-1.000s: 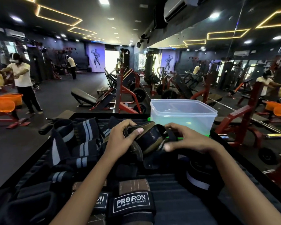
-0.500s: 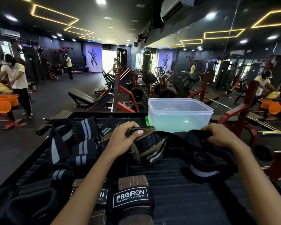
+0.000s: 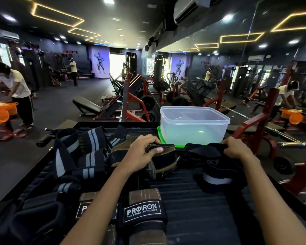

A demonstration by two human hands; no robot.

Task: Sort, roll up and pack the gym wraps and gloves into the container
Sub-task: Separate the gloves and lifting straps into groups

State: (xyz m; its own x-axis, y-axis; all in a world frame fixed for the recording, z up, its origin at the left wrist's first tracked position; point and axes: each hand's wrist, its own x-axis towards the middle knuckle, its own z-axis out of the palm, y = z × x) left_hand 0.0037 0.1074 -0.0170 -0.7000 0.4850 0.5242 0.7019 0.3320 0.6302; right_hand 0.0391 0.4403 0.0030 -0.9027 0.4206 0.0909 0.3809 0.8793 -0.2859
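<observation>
Sorting barely begun; I see nothing packed yet.

My left hand point(image 3: 141, 152) has its fingers curled round a black and tan leather glove point(image 3: 164, 160) at the middle of the dark ribbed counter point(image 3: 193, 200); my right hand point(image 3: 235, 147) clenches a black fabric wrap with a white band point(image 3: 217, 172) just in front of the clear plastic container point(image 3: 193, 126), which looks empty; striped black and grey wraps point(image 3: 85, 149) lie heaped unrolled at left; branded brown gloves point(image 3: 143, 211) wait nearest me; rolling and packing all remain.
</observation>
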